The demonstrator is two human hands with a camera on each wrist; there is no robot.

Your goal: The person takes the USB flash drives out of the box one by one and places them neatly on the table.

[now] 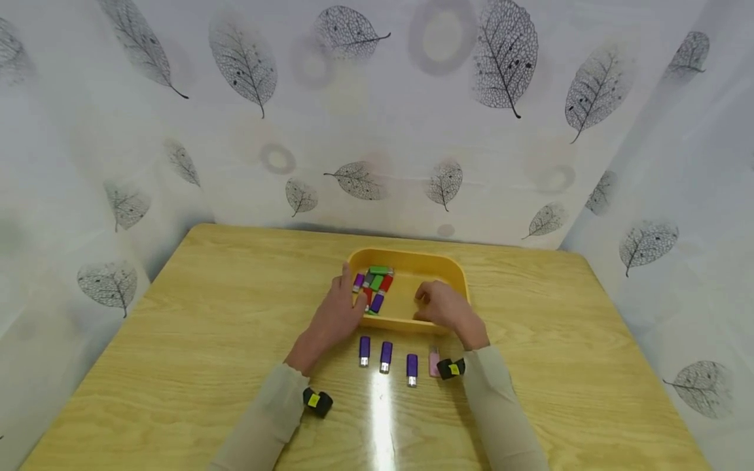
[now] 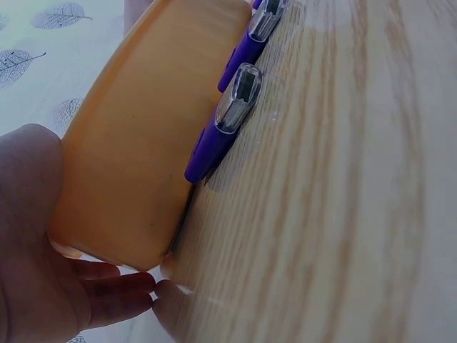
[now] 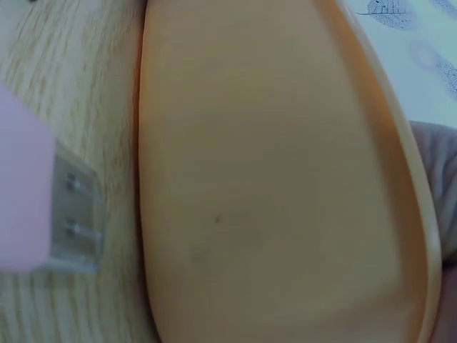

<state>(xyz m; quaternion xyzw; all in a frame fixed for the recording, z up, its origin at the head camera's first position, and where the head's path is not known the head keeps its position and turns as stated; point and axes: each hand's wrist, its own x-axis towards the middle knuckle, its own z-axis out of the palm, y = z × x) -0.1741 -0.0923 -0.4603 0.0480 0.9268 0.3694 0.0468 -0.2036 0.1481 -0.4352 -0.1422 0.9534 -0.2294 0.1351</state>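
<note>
My left hand [image 1: 340,309] holds the left end of a yellow plastic tray [image 1: 412,261]. In the left wrist view its thumb [image 2: 28,171] lies at the rim and its fingers [image 2: 118,293] bend round the outer corner. Inside the tray's left part lie several USB sticks, among them a green one [image 1: 379,269], a red one [image 1: 385,284] and a purple one [image 1: 377,302]. My right hand [image 1: 444,306] reaches over the front rim into the tray's right part, fingers bent downward. I cannot tell whether it pinches anything; the tray wall hides its fingertips in the right wrist view.
Before the tray, three purple USB sticks lie in a row, the left one [image 1: 364,351], the middle one [image 1: 385,357] and the right one [image 1: 412,370]. A pink USB stick [image 1: 434,362] lies beside them, near the right wrist camera. The wooden table [image 1: 235,281] meets a leaf-patterned curtain [image 1: 389,118].
</note>
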